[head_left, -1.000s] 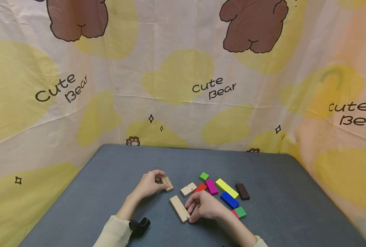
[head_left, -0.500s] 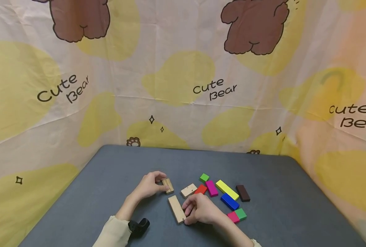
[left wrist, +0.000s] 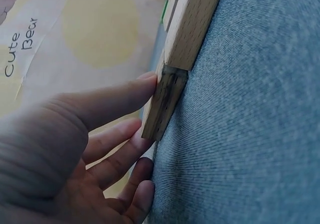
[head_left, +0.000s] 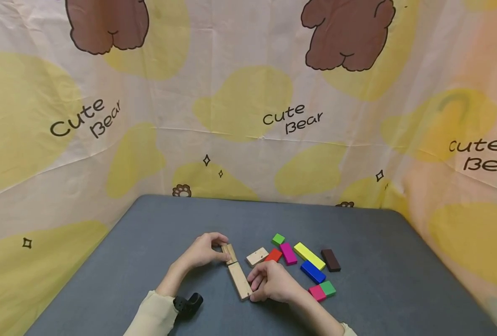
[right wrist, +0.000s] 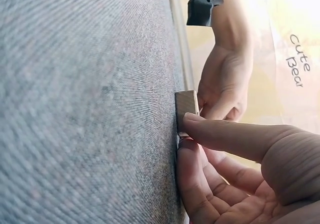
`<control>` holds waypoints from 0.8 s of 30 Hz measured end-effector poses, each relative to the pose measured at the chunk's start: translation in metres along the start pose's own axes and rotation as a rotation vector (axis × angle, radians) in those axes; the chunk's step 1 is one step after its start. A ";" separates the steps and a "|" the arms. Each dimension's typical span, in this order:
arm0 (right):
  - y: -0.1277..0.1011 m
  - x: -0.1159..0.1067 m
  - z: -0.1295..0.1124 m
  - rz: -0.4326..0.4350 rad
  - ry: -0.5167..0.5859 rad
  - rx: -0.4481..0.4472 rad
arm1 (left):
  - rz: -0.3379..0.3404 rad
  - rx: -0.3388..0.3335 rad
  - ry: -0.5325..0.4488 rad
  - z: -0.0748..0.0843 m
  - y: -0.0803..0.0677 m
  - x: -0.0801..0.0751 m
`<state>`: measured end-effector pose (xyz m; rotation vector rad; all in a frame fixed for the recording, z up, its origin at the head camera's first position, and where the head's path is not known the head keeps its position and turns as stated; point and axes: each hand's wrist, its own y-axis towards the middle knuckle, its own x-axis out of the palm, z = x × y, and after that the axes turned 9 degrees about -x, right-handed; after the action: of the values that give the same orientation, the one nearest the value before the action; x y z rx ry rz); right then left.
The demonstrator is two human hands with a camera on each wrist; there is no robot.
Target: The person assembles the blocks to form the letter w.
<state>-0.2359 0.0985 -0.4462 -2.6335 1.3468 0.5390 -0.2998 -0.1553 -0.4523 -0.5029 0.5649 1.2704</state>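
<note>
My left hand (head_left: 203, 250) pinches a short, narrow wooden block (head_left: 231, 254) with a dark line along it; in the left wrist view the thumb is on one side and fingertips on the other. Against its near end sits a longer, wider plain wooden block (head_left: 239, 281), the two forming one slanting row on the table. My right hand (head_left: 275, 282) holds the longer block by its near end. In the right wrist view the thumb presses that block's end face (right wrist: 187, 107), with the index fingertip at its lower corner.
Right of the row lie a pale wooden block (head_left: 257, 256), a red block (head_left: 273, 255), a green cube (head_left: 278, 239), a magenta block (head_left: 288, 254), a yellow bar (head_left: 309, 255), a blue block (head_left: 313, 271), a dark brown block (head_left: 330, 260) and a pink-and-green pair (head_left: 321, 291).
My right hand has moved the longer wooden block left and away from me, closing the gap to the short block. The pink block beside the green one shows more fully. My left hand barely moved.
</note>
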 end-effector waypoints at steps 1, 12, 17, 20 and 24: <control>0.000 0.000 0.000 0.000 -0.001 0.000 | -0.009 -0.002 0.001 0.000 0.000 0.000; 0.001 0.005 -0.001 0.008 -0.015 -0.008 | -0.079 0.001 0.016 0.001 -0.003 -0.003; 0.000 0.005 -0.001 0.012 -0.004 -0.004 | -0.078 0.009 0.010 0.004 -0.004 -0.003; 0.000 0.006 -0.001 0.010 -0.004 -0.006 | -0.075 0.012 0.008 0.005 -0.003 -0.002; 0.001 0.007 0.000 0.008 -0.024 -0.021 | -0.080 0.009 -0.001 0.005 -0.003 -0.001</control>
<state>-0.2327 0.0925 -0.4491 -2.6310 1.3525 0.5872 -0.2966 -0.1534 -0.4478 -0.5123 0.5440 1.1915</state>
